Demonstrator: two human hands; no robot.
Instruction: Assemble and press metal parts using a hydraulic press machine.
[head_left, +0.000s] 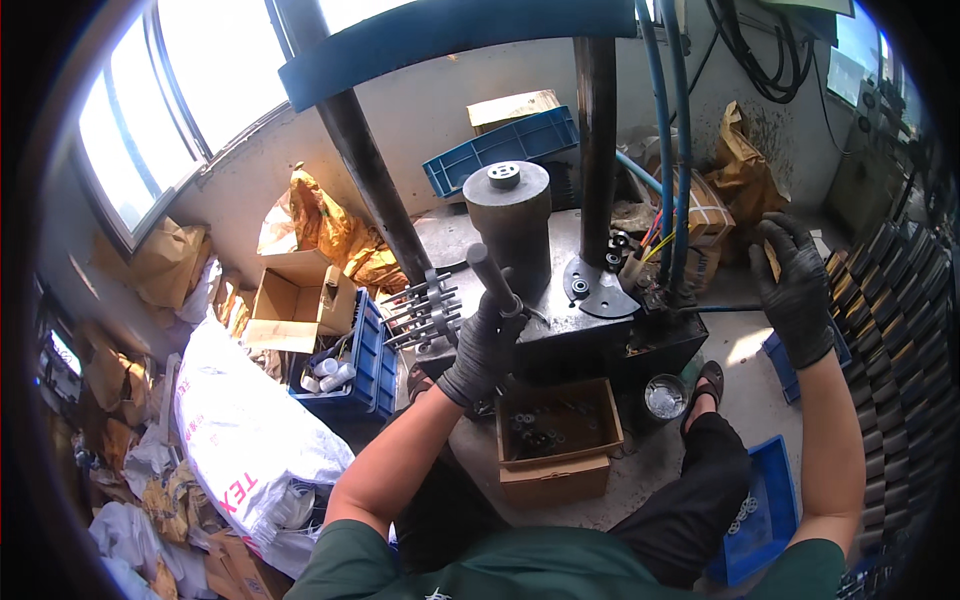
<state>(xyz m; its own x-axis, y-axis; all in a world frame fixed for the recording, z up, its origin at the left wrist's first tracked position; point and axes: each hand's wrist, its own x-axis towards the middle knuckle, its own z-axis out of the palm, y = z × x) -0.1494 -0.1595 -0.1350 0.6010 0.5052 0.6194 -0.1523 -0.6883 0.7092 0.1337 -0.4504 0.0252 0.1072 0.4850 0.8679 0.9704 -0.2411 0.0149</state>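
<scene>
My left hand, in a dark glove, is closed around a dark metal rod with a ring-like collar, tilted up in front of the press. Just behind it stands a thick metal cylinder, topped by a small round part with holes. A rack of metal pins lies left of that hand. Off to the right, my gloved right hand is raised with its fingers curled in. A small tan patch shows between fingers and thumb; whether it is a held piece or worn glove is unclear.
Steel columns flank the press. Below its bed sits a cardboard box with small parts, beside a metal tin. Blue crates stand right and left. A white sack lies left; stacked dark metal parts line the right.
</scene>
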